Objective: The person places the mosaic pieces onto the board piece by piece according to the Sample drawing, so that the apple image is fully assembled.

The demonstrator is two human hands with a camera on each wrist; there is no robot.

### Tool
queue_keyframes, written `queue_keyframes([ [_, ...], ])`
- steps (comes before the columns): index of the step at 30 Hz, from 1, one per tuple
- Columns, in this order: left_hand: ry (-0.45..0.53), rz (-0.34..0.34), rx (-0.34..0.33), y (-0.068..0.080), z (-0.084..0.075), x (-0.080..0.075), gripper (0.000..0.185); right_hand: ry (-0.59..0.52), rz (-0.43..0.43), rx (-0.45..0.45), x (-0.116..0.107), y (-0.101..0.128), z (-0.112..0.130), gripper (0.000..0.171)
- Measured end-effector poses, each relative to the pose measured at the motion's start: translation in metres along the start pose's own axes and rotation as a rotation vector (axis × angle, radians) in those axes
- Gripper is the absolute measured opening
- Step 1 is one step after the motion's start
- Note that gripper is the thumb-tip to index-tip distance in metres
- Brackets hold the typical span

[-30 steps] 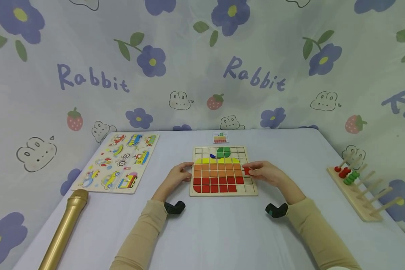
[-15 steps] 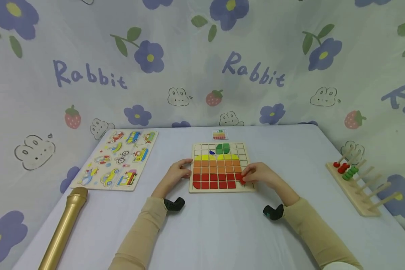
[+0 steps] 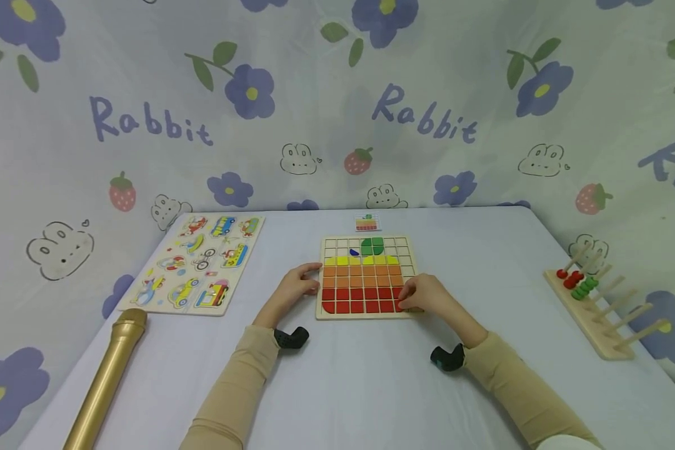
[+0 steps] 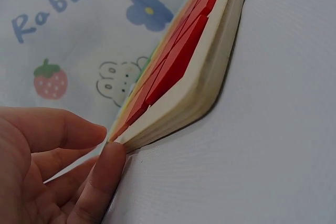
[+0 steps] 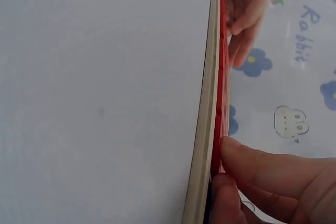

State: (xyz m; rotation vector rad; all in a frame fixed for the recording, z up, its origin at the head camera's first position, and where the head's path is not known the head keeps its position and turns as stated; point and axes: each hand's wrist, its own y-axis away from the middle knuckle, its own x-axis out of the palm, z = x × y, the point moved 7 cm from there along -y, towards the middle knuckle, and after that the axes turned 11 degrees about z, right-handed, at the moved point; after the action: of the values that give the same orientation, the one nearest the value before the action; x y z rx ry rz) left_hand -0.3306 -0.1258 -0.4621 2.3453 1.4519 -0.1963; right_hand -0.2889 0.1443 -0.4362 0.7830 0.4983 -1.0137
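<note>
The wooden grid board (image 3: 371,315) lies flat on the counter (image 3: 360,387), squarely in front of the person and between the two hands. Its filled rows run left to right: red nearest, orange behind, then yellow, with green pieces at the far centre.

The right hand (image 3: 427,295) rests on the near right corner of the board. Its fingertips (image 5: 247,156) are bent onto a red tile (image 3: 398,306) at the right end of the nearest red row. The right wrist view shows thumb and finger closed on that end of the red row, at the board's edge. The grip is narrow and holds the tile at its cell; whether the tile is fully seated cannot be told.

The left hand (image 3: 295,289) lies at the left edge of the board, about level with the orange rows. In the left wrist view its fingertips (image 4: 107,156) touch the side of the board near its rounded corner. The fingers are loosely bent and enclose nothing, so this hand only steadies the board.

The governing relation is as follows. The tile lies directly under the right fingertips, at the near right corner. The left hand is well apart from it, across the full width of the board. The right hand is therefore the nearer one.

A small pattern card (image 3: 366,223) lies just beyond the far edge of the board.
</note>
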Motion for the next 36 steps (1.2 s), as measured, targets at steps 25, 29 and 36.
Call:
queue_keyframes([
  [25,-0.373,-0.193,0.136,0.021,-0.007,-0.028,0.048,0.431,-0.411,-0.233,-0.044,0.047,-0.003,0.024],
  [29,-1.045,-0.301,0.104,0.045,-0.025,-0.023,0.058,0.767,-0.522,-0.13,-0.047,0.053,-0.011,0.056],
  [36,-1.19,-0.046,-0.139,0.058,0.001,-0.004,0.086,0.572,-0.23,0.087,-0.044,0.047,-0.052,0.097],
])
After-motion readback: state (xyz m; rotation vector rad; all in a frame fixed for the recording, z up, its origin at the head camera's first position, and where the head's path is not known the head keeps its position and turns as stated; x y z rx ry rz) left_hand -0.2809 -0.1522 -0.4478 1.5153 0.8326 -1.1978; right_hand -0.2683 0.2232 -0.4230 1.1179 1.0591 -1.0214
